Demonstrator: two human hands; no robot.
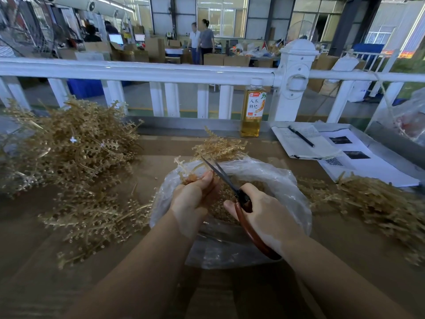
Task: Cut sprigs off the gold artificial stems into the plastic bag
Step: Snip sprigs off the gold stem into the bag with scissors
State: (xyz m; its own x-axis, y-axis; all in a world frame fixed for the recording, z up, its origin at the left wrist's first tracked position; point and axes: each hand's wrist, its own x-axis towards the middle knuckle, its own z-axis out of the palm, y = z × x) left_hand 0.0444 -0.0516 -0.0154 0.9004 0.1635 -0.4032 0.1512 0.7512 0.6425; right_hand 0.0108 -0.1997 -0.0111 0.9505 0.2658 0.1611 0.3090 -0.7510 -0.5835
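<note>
Two hands: I read both over the plastic bag [287, 192], so cuttings should drop inside.
Right hand [264, 212]: wrapped round the scissors [226, 178], blades parted.
Left hand [195, 194]: clenched on a gold stem [218, 148], sprigs fanned beyond the far rim.
Left, farther: uncut stems [76, 148] heaped.
Far: bottle [253, 111] by railing.

The clear plastic bottle of amber liquid [252, 111] standing at the back of the brown counter [161, 148] carries a cream label with the large black characters 人参枸杞. The small print on that label and on the white printed sheets [358, 162] is too small to read.
</note>
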